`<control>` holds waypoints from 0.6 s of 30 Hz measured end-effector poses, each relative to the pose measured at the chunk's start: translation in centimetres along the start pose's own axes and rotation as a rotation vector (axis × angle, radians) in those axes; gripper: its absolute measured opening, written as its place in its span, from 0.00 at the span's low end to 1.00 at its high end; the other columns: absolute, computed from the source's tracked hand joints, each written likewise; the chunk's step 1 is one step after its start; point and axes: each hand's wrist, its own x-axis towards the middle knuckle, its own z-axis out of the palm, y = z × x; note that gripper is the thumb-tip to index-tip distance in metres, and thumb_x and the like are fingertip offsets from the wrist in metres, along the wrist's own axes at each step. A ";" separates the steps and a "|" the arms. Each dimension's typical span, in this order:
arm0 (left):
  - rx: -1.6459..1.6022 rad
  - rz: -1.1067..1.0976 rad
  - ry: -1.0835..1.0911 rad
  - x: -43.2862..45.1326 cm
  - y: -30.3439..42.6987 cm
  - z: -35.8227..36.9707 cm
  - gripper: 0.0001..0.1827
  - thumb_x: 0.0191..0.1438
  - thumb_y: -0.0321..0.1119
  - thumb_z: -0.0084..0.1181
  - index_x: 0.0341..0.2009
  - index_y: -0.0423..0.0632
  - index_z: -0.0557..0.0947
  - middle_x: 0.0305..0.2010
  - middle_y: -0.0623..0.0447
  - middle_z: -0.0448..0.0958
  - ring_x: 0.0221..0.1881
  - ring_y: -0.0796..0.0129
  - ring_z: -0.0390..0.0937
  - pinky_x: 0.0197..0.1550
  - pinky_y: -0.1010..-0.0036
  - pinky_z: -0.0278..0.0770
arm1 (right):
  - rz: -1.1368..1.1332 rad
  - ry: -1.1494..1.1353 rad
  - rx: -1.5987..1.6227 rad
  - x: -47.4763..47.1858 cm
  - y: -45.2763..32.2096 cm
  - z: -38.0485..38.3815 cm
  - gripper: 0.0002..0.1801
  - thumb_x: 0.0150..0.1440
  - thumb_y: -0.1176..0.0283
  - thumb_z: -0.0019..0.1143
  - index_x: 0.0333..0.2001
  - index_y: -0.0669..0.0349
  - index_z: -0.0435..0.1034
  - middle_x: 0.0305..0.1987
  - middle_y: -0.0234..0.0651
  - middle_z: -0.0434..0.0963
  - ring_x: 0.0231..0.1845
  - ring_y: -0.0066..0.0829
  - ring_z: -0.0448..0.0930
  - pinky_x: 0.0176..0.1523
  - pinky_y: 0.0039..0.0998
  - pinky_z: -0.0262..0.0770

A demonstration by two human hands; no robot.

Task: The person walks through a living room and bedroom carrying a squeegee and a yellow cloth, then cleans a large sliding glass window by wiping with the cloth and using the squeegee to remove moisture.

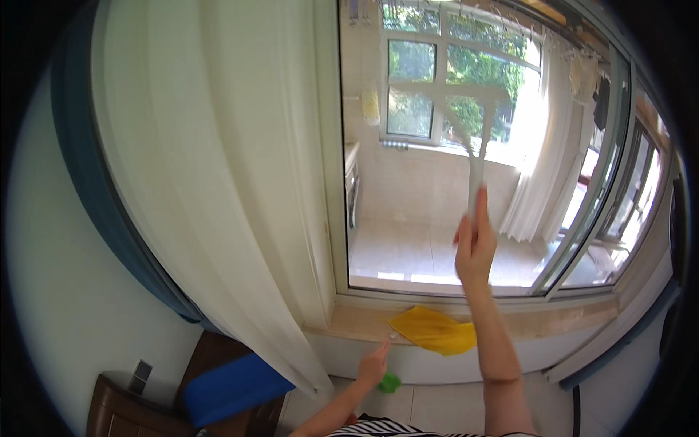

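Observation:
My right hand point(476, 246) is raised in front of the window glass, closed around the white handle of a window squeegee point(477, 164). The squeegee's wide head lies at the top, blurred, against the pane. My left hand point(374, 363) is low, near the front edge of the window sill point(355, 322); a green object point(390, 383) shows just beside and below it, and whether the hand holds it is unclear. A yellow cloth point(436, 331) lies on the sill between my two arms, partly draped over its front edge.
A long white curtain point(218, 164) hangs at the left, with a blue curtain point(109, 191) beyond it. Below stands a dark wooden cabinet point(218, 349) with a blue cloth-like item point(240, 388) on it. Sliding window frames point(587, 218) stand at the right. Behind the glass is a tiled room.

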 end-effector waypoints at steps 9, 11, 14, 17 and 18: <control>-0.015 -0.094 0.015 -2.4 -1.6 -2.2 0.25 0.47 0.26 0.47 0.53 0.51 0.73 0.58 0.52 0.69 0.44 0.53 0.75 0.43 0.64 0.76 | -0.403 0.339 -0.352 26.4 -11.4 7.0 0.27 0.56 0.73 0.41 0.62 0.52 0.59 0.26 0.48 0.74 0.25 0.38 0.73 0.34 0.38 0.69; -0.004 -0.094 0.060 -2.6 -2.0 -2.5 0.25 0.46 0.25 0.47 0.53 0.51 0.74 0.57 0.51 0.70 0.44 0.54 0.76 0.43 0.64 0.76 | -0.308 0.300 -0.322 27.7 -13.0 8.1 0.29 0.51 0.77 0.42 0.60 0.60 0.60 0.33 0.58 0.75 0.37 0.55 0.75 0.45 0.48 0.69; -0.006 -0.086 0.100 -2.7 -2.3 -2.8 0.25 0.46 0.25 0.48 0.52 0.52 0.74 0.56 0.51 0.71 0.44 0.55 0.76 0.43 0.64 0.76 | -0.439 0.403 -0.315 28.7 -13.0 9.4 0.28 0.51 0.79 0.42 0.59 0.61 0.61 0.29 0.56 0.74 0.33 0.54 0.75 0.41 0.48 0.69; 0.001 -0.088 0.097 -3.1 -2.8 -2.9 0.25 0.46 0.26 0.48 0.52 0.52 0.75 0.55 0.51 0.71 0.44 0.55 0.76 0.43 0.64 0.76 | -0.469 0.402 -0.401 29.6 -13.1 9.9 0.27 0.51 0.77 0.43 0.58 0.61 0.62 0.28 0.54 0.75 0.33 0.53 0.75 0.41 0.48 0.70; 0.005 -0.089 0.090 -3.3 -2.9 -2.9 0.25 0.46 0.26 0.48 0.52 0.52 0.75 0.55 0.51 0.71 0.44 0.55 0.76 0.43 0.64 0.76 | -0.469 0.400 -0.447 29.8 -13.1 9.8 0.27 0.51 0.77 0.43 0.57 0.61 0.62 0.28 0.54 0.75 0.33 0.53 0.75 0.41 0.48 0.70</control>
